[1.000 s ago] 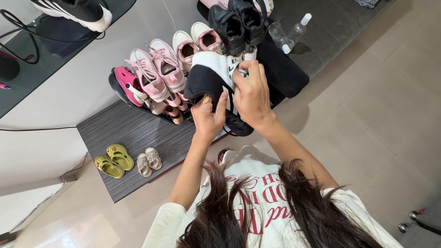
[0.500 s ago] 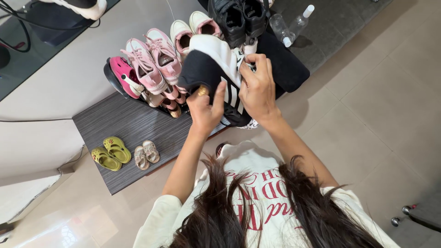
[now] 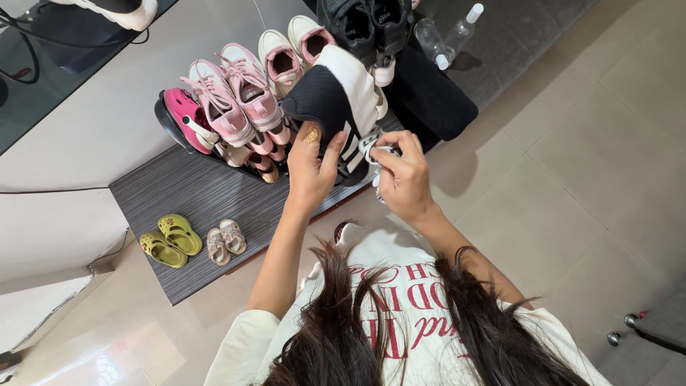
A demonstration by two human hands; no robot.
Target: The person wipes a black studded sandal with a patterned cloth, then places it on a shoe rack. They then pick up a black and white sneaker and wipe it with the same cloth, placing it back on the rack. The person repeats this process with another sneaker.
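My left hand [image 3: 312,168], with a gold ring on one finger, grips a black and white sneaker [image 3: 336,96] from below, holding it up over the shoe rack. My right hand [image 3: 402,175] pinches the sneaker's laces [image 3: 376,145] at its lower end, fingers closed on them. The sneaker's toe points away from me, white heel band on top.
A rack holds pink sneakers [image 3: 232,100], a pink clog [image 3: 186,118], cream shoes [image 3: 296,46] and black sneakers [image 3: 364,25]. A grey mat [image 3: 193,200] carries tiny yellow clogs [image 3: 168,239] and small beige sandals [image 3: 225,239]. Clear bottles [image 3: 446,39] lie on a dark rug. Tile floor lies to the right.
My right hand slid down from the top of the sneaker to its laces. The sneaker turned and rose toward the rack; my left hand kept its grip.
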